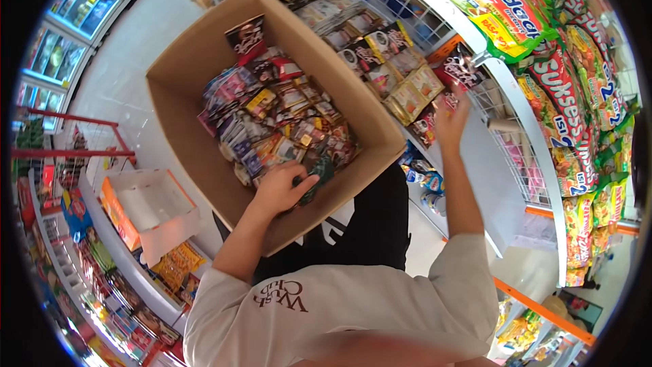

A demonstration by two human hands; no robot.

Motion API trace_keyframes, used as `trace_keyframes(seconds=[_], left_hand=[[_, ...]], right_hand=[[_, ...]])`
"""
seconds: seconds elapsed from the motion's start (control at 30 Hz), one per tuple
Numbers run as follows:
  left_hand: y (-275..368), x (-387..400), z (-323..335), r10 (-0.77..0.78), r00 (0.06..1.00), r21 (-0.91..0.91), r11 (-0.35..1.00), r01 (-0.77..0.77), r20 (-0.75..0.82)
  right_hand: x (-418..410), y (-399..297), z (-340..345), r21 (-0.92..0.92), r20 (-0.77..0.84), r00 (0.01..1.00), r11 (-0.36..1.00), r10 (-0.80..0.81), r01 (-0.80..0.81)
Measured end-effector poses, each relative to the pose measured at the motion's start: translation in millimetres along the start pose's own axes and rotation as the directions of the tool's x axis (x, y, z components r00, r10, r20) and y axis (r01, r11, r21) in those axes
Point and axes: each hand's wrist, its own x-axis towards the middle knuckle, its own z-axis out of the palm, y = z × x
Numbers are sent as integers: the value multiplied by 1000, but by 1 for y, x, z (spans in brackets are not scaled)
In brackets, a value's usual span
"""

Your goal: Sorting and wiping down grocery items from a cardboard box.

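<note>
A deep cardboard box (175, 81) rests tilted against my lap, its bottom covered with piles of coffee and drink sachets (285, 107). My left hand (285, 186) is inside the near end of the box, its thumb and fingers curled about dark green sachets (320, 173). Over the shelf on the right, my right hand (452, 122) is raised with its fingers at red and black coffee sachets (451, 101). Motion blur hides whether it grips them or only touches them. Rows of sachet strips (379, 53) lie on that shelf, left of the hand.
Large instant noodle packs (555, 97) line the upper shelf at right, behind a pale shelf edge (509, 97). A wire mesh divider (509, 153) stands below. To the left, an orange and white open carton (153, 204) sits on another shelf. Glass-door refrigerators (76, 20) stand far left.
</note>
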Motion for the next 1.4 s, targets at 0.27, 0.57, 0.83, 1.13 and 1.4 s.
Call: trace_keyframes(seconds=[0.27,0.57,0.83,1.13,1.4], left_hand=[[3,-10,0,387,913,137,905,-403,130],[13,10,-61,173,981,-296,945,-141,88],[-122,160,-82,-203,969,147,972,182,143],[-254,261,-18,-576,812,-352,745,567,89],[-179,242,-47,-154,736,-83,988,132,-659]], right_hand=[[-94,-210,0,425,795,491,905,-356,-32],[-100,-198,24,217,928,320,975,-192,-42],[-103,-209,19,55,842,538,998,-44,-5],[-102,-207,29,27,781,625,999,-7,-23],[-106,-204,27,32,743,669,999,-6,-27]])
